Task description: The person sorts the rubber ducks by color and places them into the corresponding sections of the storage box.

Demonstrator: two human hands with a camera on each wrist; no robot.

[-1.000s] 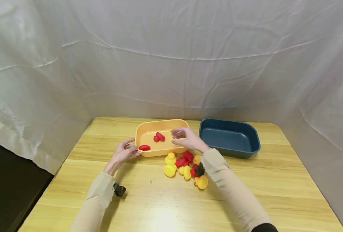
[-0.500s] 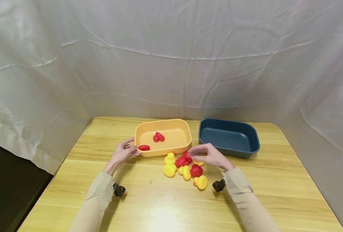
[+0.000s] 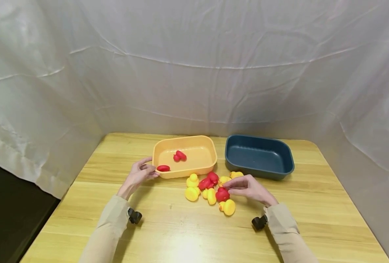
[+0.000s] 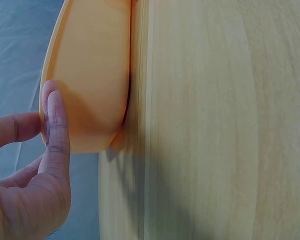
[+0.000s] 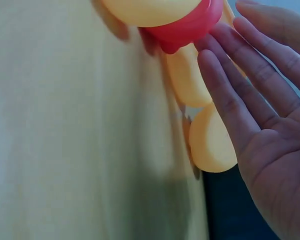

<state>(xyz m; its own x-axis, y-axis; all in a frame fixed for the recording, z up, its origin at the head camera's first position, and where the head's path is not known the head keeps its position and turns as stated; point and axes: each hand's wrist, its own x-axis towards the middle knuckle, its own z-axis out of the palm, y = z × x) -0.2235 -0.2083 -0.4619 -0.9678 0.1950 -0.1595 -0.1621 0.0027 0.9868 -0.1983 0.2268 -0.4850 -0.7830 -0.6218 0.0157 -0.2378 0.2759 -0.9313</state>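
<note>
Near the middle of the table (image 3: 316, 208), the right hand (image 3: 251, 189) holds nearly straight fingers at a red duck (image 3: 222, 194), contact unclear, while, well apart, the left hand (image 3: 137, 176) pinches the near-left corner of the orange tray (image 3: 187, 172), seemingly to steady it.

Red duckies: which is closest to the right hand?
The red duck just behind the frontmost yellow duck, by the right hand. The other red ones lie farther off, near or inside the orange tray.
</note>
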